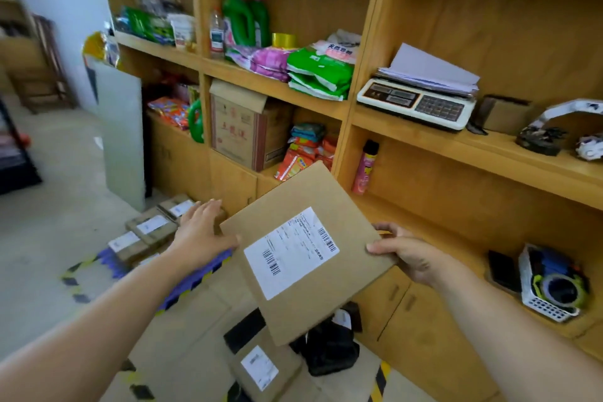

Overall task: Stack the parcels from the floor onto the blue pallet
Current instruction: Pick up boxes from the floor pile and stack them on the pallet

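So the flat cardboard parcel (pixel 306 251) is up in the air over the floor, right hand (pixel 408 258) pinching its right edge, left hand (pixel 202 235) flat-fingered against the left edge. Blue pallet (pixel 195 274) sits below-left with small parcels (pixel 146 232) on it. One-sided grip, so I'd guess it could tilt and slide off when set down

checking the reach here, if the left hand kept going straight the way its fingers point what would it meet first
Probably the labelled parcels already stacked on the blue pallet; the left hand points up-left toward them, though depth is hard to judge.
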Demonstrator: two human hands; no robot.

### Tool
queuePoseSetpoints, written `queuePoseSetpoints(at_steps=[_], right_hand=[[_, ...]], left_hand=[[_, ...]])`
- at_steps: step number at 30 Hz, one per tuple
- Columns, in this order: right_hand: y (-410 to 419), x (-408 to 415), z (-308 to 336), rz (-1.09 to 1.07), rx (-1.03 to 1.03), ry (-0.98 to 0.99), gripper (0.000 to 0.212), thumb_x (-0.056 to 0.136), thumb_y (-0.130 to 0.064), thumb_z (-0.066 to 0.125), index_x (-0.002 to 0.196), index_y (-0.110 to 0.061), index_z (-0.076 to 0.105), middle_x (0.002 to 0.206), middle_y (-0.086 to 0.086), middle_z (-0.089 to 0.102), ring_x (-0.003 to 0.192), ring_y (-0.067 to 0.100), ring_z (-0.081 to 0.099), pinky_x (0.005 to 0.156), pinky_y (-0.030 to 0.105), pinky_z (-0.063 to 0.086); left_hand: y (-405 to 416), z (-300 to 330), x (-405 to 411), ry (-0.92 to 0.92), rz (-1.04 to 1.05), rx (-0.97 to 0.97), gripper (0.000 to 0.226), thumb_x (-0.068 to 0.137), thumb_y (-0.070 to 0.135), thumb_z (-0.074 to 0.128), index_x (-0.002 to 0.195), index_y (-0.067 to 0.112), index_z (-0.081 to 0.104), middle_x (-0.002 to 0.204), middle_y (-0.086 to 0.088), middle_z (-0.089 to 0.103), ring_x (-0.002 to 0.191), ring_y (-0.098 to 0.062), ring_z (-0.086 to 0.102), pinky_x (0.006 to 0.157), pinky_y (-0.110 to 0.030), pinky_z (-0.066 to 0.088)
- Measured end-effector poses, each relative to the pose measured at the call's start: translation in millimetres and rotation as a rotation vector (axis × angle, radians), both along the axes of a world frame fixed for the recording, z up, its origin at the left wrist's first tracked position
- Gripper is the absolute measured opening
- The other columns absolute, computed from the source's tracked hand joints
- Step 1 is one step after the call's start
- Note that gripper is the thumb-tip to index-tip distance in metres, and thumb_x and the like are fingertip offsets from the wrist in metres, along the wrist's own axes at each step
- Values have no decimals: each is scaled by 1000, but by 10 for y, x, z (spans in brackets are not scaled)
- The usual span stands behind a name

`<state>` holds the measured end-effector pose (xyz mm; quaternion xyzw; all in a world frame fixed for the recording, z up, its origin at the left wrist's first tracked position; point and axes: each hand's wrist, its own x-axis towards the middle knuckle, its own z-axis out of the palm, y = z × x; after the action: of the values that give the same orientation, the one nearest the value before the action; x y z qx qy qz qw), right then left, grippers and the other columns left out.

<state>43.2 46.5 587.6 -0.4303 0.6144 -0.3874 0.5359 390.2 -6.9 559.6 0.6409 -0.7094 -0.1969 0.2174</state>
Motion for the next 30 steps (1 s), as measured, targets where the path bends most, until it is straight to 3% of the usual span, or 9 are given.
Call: queuePoseSetpoints(at_steps=[4,7,8,10,15,19,22,25,30], right_hand=[[-294,563,51,132,-16,38,86,28,-24,83,110,-19,55,102,10,61,88,23,62,68,29,48],[-576,1085,78,222,-25,76,88,33,-23,84,115,-19,54,112,12,59,97,24,62,72,29,51],[-681,1292,90,249,-26,83,88,36,-21,84,118,-18,54,113,11,57,100,25,61,76,30,52],[-894,1733,112,293,-34,92,84,47,-14,81,125,-14,51,115,10,54,106,25,59,82,30,52],[-1459,2843,140,403,-27,93,75,55,-10,77,124,-15,49,122,11,53,107,23,58,78,26,51],[-1852,3564,149,489,11,63,71,55,-7,76,121,-14,51,120,10,55,105,23,60,78,28,53],[-2118,3994,141,534,41,58,74,51,-8,78,120,-15,51,122,11,54,108,24,59,81,30,52],[-2416,4361,133,565,57,67,79,47,-15,79,121,-17,51,123,11,54,108,25,58,80,30,53],[-3061,4864,-37,560,77,81,64,64,-11,76,123,-20,51,126,14,54,108,27,59,89,37,52]], left_hand=[[-25,104,575,77,-85,93,103,44,69,47,137,23,42,133,6,45,138,-22,22,110,-35,21],[-103,18,1133,304,-129,180,69,71,43,72,131,20,48,114,10,55,107,-11,55,92,-25,46],[-137,-15,1336,357,-128,222,58,79,29,72,131,18,48,108,9,58,96,-6,59,79,-18,49],[-233,-84,1767,390,-92,280,48,85,22,68,128,17,48,103,8,61,88,-3,60,68,-13,46],[-525,-179,2864,428,29,349,42,85,31,67,120,20,49,106,3,61,93,-10,60,81,-23,47],[-701,-149,3613,567,13,481,67,71,47,77,125,27,43,110,4,64,94,-12,64,70,-21,51],[-852,-170,4088,627,0,524,102,37,62,82,126,30,44,114,2,67,99,-18,67,85,-32,54],[-1018,-210,4435,677,14,512,116,28,64,85,130,31,42,119,-1,63,103,-21,65,93,-37,52],[-1380,-362,4854,771,126,477,119,17,70,83,124,36,43,116,2,62,96,-20,68,81,-39,58]])
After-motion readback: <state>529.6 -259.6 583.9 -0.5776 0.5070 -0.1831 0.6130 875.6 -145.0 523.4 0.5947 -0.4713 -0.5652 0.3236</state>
